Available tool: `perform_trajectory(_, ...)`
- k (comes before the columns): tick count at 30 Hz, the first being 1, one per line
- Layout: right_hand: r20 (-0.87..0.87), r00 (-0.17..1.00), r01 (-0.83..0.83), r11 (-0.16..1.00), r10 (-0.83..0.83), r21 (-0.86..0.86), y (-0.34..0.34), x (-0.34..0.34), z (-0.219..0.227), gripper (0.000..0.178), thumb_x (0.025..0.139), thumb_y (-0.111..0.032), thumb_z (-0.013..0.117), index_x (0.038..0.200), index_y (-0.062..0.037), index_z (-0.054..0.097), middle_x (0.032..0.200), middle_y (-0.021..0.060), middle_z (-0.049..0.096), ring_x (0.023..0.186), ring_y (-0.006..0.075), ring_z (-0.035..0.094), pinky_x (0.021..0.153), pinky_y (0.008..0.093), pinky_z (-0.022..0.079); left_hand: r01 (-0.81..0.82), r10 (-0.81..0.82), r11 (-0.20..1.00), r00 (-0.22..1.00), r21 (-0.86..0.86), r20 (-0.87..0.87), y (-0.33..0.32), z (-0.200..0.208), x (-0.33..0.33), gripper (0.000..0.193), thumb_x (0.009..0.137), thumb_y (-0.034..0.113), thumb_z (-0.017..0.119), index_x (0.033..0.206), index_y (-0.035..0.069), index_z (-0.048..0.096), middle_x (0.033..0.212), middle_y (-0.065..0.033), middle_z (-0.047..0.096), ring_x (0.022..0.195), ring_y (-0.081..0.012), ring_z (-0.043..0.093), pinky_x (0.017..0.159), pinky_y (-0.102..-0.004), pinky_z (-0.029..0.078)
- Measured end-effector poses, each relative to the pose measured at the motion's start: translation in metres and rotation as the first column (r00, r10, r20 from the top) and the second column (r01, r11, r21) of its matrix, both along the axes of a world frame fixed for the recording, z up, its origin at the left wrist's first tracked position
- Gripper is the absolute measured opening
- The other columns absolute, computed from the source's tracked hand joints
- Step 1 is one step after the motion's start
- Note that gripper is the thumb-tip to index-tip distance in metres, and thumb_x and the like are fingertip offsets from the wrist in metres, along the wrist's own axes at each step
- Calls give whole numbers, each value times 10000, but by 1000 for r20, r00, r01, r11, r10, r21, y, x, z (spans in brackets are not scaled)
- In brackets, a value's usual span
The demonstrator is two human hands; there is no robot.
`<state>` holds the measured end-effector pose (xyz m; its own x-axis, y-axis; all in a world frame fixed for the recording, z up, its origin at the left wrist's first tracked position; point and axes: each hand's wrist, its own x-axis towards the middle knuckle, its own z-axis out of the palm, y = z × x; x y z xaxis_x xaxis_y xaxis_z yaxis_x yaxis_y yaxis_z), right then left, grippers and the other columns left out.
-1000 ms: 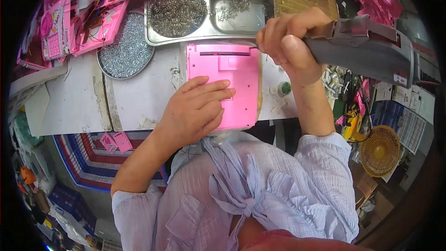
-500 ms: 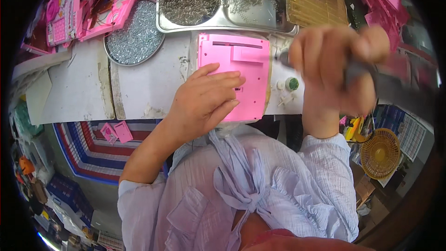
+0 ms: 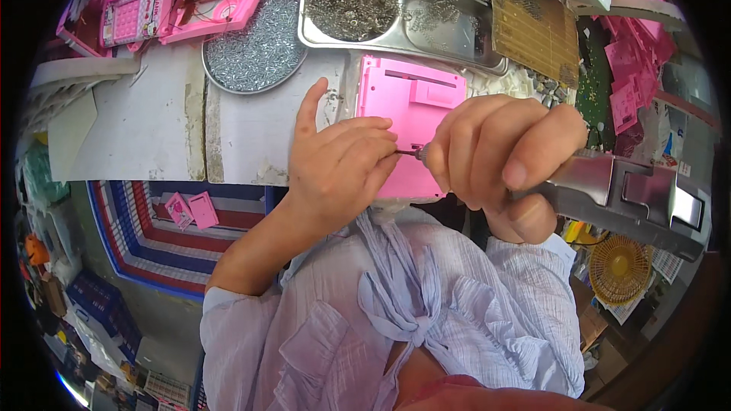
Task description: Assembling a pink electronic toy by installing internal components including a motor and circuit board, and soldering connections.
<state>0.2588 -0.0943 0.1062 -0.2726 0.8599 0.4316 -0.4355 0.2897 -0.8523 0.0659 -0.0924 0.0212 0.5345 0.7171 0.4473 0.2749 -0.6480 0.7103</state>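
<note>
One finger of left hand (image 3: pixel 335 167) spread, others bunched over pink rectangular plastic case (image 3: pixel 413 120) on white surface (image 3: pixel 247 133), pinch unclear; right hand (image 3: pixel 502 156) wrapped around dark-grey handheld driver (image 3: pixel 632 209), thin bit (image 3: pixel 407 153) near left fingertips.

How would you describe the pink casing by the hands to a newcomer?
On the white worktop, find the divided steel tray. The pink casing lies just nearer the person; unlike the pink parts piled at far left, only it has the left hand over it.

Smooth plastic casing (image 3: pixel 392 103), shiny metal tray (image 3: pixel 396 44), crinkled cloth blouse (image 3: pixel 487 320)
</note>
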Motion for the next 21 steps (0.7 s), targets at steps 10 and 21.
perform_trajectory(10,29,992,119,989,-122,92,67,0,-34,192,973,-61,468,1156,-81,524,594,15,405,520,150,382,538,365,393,-50,62,993,992,110,-108,-12,-17,-10,38,863,128,706,875,112,674,1106,-25,748,1144,-155,686,1151,-520,315)
perform_trajectory(21,94,986,134,991,-136,28,79,-19,-64,130,955,2,574,945,-56,458,588,47,445,488,150,436,490,334,405,-80,85,994,993,73,-80,-19,-18,-6,134,846,117,765,925,130,658,1147,-23,759,1139,-154,702,870,-382,334)
